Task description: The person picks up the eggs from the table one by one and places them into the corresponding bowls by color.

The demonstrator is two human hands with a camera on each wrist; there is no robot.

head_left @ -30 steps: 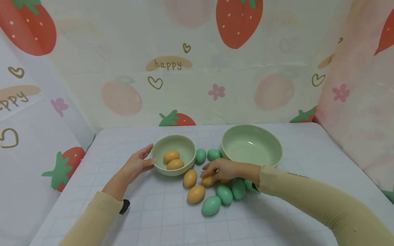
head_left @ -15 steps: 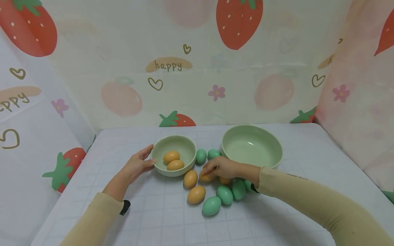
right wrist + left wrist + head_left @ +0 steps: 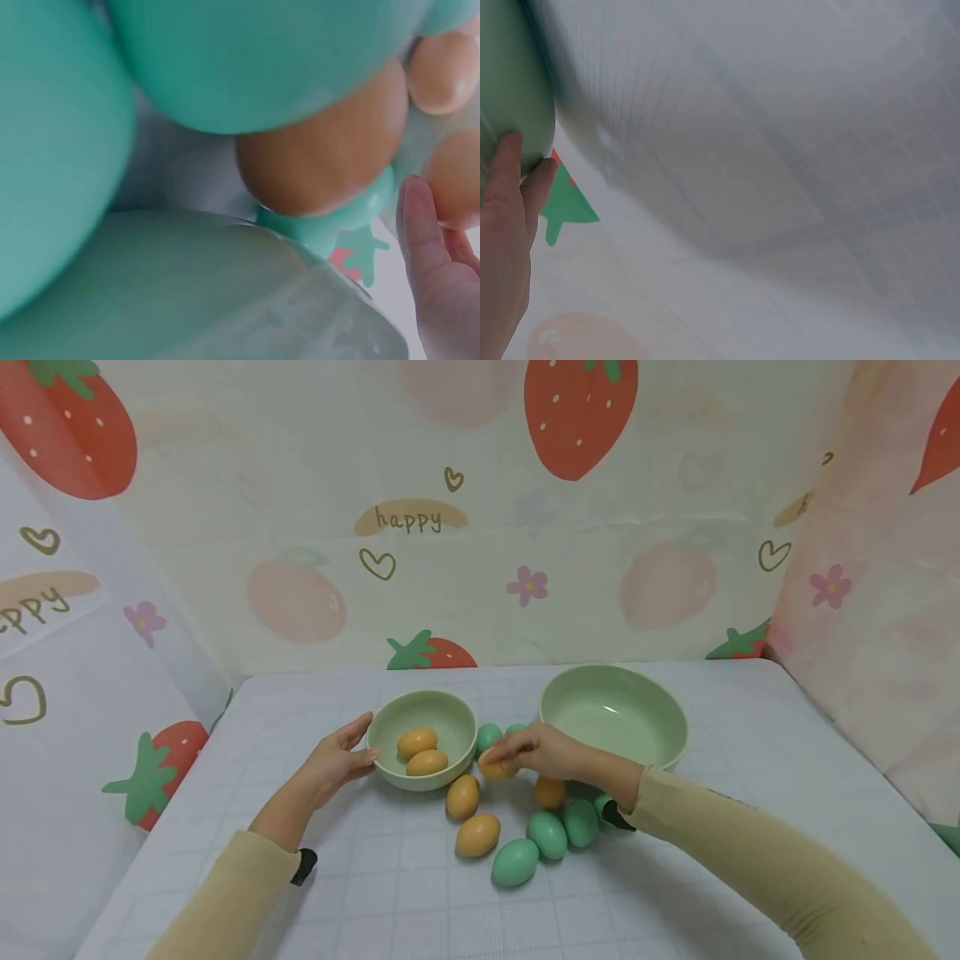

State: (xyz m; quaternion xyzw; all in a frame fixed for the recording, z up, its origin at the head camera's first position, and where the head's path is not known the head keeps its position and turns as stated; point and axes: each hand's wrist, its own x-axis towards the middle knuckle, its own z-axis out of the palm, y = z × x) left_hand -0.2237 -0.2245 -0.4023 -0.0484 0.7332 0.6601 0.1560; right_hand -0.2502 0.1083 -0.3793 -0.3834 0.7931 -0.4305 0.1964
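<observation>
"Left hand (image 3: 335,763): thumb and fingers apart, laid against the side of the small bowl (image 3: 408,710), not visibly curled round it. Bowl sat upright. Inside?"

"Two orange eggs (image 3: 427,763), touching. Just outside, two loose orange eggs (image 3: 477,835) lay off its near right side. Next?"

"Held egg (image 3: 493,767), orange, near the bowl's right wall, overlapping the back green eggs (image 3: 488,735) in the head view. Looked lifted; couldn't swear it was clear of the cloth (image 3: 360,893)."

"Grip on it?"

"Right hand (image 3: 551,752), fingers drawn in to a pinch, egg at the tips. Couldn't tell how firm."

"What did the step call for?"

"My read: a pinch across the widest part, since a smooth shell could spin out. A steady rise, enough to miss the rim and the green neighbours. From the left, only a light brace; a hard push could have slid the bowl."

"Rest of it, rightward?"

"Near green eggs (image 3: 547,835) in a slanting row, one spare orange egg (image 3: 551,792) just below the right hand, then the large bowl (image 3: 637,718), set back behind that arm. Done."
</observation>
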